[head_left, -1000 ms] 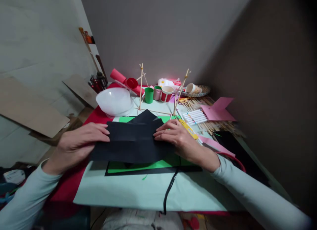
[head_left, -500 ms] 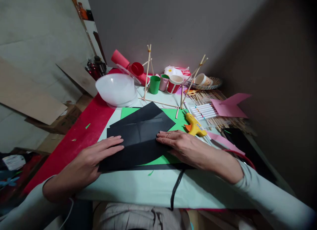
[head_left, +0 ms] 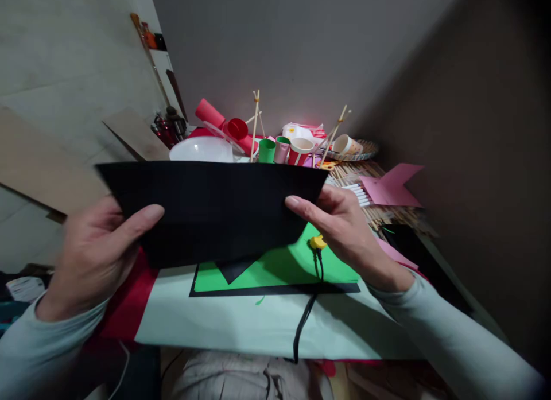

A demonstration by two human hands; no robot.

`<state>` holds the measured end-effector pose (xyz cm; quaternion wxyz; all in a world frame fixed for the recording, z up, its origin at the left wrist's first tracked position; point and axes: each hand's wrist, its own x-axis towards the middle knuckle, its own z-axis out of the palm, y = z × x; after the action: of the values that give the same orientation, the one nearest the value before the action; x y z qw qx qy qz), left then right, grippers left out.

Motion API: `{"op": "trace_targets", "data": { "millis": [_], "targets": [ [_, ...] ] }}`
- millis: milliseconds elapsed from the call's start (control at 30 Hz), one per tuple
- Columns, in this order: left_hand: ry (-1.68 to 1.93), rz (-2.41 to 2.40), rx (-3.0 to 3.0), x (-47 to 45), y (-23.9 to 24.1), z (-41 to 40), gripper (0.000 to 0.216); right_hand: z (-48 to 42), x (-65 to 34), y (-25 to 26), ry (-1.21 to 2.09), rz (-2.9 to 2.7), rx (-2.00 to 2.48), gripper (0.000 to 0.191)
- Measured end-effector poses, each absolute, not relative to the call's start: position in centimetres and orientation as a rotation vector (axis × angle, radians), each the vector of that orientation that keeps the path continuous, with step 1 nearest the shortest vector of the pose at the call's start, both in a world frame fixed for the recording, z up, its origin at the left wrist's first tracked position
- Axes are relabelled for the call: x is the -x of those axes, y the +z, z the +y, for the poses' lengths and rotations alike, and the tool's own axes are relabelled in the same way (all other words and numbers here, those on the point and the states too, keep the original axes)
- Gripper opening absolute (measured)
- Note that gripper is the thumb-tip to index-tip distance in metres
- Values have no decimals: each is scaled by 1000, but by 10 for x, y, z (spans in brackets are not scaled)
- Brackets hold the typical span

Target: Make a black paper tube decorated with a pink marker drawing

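I hold a folded black paper point(head_left: 215, 208) up in front of me above the table. My left hand point(head_left: 97, 253) pinches its left end, thumb on the near face. My right hand point(head_left: 344, 230) pinches its right end, thumb on top. Below it a green sheet point(head_left: 275, 268) lies on another black sheet point(head_left: 275, 289), both on pale mint paper point(head_left: 241, 325). A yellow glue gun point(head_left: 317, 241) peeks out under my right hand, and its black cord point(head_left: 303, 322) runs toward me.
At the back stand a white bowl point(head_left: 202, 150), red rolls point(head_left: 224, 127), several cups point(head_left: 282, 149), stick frames point(head_left: 256, 121), a woven tray point(head_left: 355, 153), markers point(head_left: 357, 192) and pink paper point(head_left: 394, 185). Red paper point(head_left: 129, 299) lies at the left. Walls close in behind and to the right.
Both hands went from pressing the black paper flat on the table to pinching its ends and lifting it up toward me. The green sheet beneath is uncovered.
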<state>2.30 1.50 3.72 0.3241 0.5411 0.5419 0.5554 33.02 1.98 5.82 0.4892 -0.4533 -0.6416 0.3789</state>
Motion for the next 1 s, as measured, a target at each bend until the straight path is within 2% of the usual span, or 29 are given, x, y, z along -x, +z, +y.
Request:
{"op": "trace_targets", "data": {
  "millis": [67, 300, 467, 567, 633, 733, 867, 1000],
  "targets": [
    [1289, 1236, -1278, -33, 41, 25, 36, 22, -325, 56, 1021, -1442, 1056, 24],
    [1042, 1117, -1007, -45, 30, 40, 36, 16, -337, 46, 1297, -1496, 1220, 29],
    [1041, 1045, -1149, -53, 24, 43, 52, 15, -346, 38, 1223, -1393, 1206, 33],
    [1095, 1124, -1311, -56, 23, 47, 45, 21, -349, 30, 1209, -1362, 1158, 31],
    [1136, 1152, -1502, -53, 23, 50, 30, 24, -353, 26, 1143, -1423, 1082, 24],
    [1109, 1027, -1985, -38, 19, 53, 17, 27, -362, 24, 812, -1759, 997, 8],
    [816, 935, -2514, -15, 1, 53, 32, 24, -368, 20, 412, -2418, 1000, 40],
    [467, 954, -2695, -5, -14, 39, 59, 13, -359, 18, 381, -2764, 1098, 34]
  ]
}}
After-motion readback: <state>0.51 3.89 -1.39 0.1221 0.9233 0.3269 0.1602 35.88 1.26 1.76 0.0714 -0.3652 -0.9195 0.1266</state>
